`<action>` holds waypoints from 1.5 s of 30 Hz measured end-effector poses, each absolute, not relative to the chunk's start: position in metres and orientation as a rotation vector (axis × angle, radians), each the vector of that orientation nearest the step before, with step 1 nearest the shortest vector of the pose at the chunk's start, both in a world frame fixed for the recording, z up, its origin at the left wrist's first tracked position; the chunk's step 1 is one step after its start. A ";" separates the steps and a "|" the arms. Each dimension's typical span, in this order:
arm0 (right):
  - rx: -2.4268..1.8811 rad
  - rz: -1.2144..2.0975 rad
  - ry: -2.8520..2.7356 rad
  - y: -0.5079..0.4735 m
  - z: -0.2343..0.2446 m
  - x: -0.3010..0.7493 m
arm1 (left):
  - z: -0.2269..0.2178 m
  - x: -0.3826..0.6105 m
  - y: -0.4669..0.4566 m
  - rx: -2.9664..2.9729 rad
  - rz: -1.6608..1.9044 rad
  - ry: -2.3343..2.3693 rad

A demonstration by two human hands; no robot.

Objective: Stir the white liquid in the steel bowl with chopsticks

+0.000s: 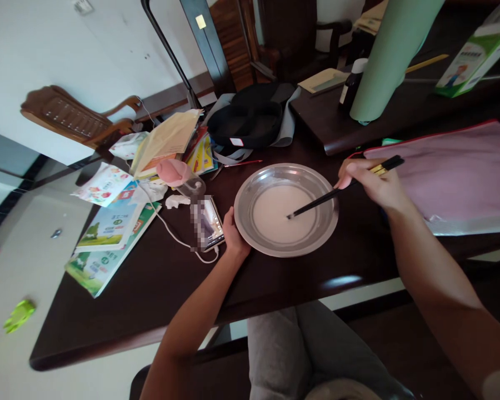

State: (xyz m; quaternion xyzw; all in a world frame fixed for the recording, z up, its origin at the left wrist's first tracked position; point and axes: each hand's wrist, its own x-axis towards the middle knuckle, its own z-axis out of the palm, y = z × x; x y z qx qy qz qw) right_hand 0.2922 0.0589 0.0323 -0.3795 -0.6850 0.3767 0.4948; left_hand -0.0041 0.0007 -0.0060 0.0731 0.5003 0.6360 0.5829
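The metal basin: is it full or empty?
Partly full: whitish liquid covers the bottom of the metal basin, bare wall shows above it, and the black chopsticks reach into it.

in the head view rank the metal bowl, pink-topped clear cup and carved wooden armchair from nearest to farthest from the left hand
From the left hand:
1. Metal bowl: touching it, on its right.
2. Pink-topped clear cup: on the table, ahead and to its left.
3. Carved wooden armchair: beyond the table, far left.

Smooth, shiny metal bowl [285,249]
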 end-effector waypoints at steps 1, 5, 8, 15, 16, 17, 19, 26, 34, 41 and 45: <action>-0.906 0.948 -1.706 0.058 0.033 0.291 | -0.006 -0.004 0.001 0.170 1.484 1.179; -0.880 0.942 -1.842 0.057 0.034 0.284 | -0.007 -0.005 0.000 0.179 1.482 1.182; -0.927 0.857 -1.734 0.059 0.032 0.286 | -0.006 -0.004 0.001 0.169 1.485 1.176; -0.876 0.993 -1.741 0.058 0.033 0.289 | -0.008 -0.005 0.001 0.175 1.486 1.145; -0.861 1.011 -1.797 0.057 0.034 0.287 | -0.008 -0.005 0.001 0.176 1.488 1.151; -0.848 1.005 -1.833 0.057 0.034 0.285 | -0.008 -0.005 0.001 0.175 1.491 1.156; -0.848 0.943 -1.831 0.057 0.033 0.283 | -0.008 -0.005 0.001 0.171 1.498 1.162; -0.885 0.900 -1.639 0.059 0.032 0.292 | -0.006 -0.004 0.002 0.158 1.499 1.159; -0.913 0.850 -1.733 0.059 0.032 0.286 | -0.007 -0.004 0.002 0.158 1.489 1.136; -0.857 0.986 -1.783 0.057 0.033 0.287 | -0.007 -0.004 0.002 0.152 1.512 1.146; -0.869 0.903 -1.834 0.058 0.033 0.283 | -0.007 -0.004 0.002 0.162 1.499 1.142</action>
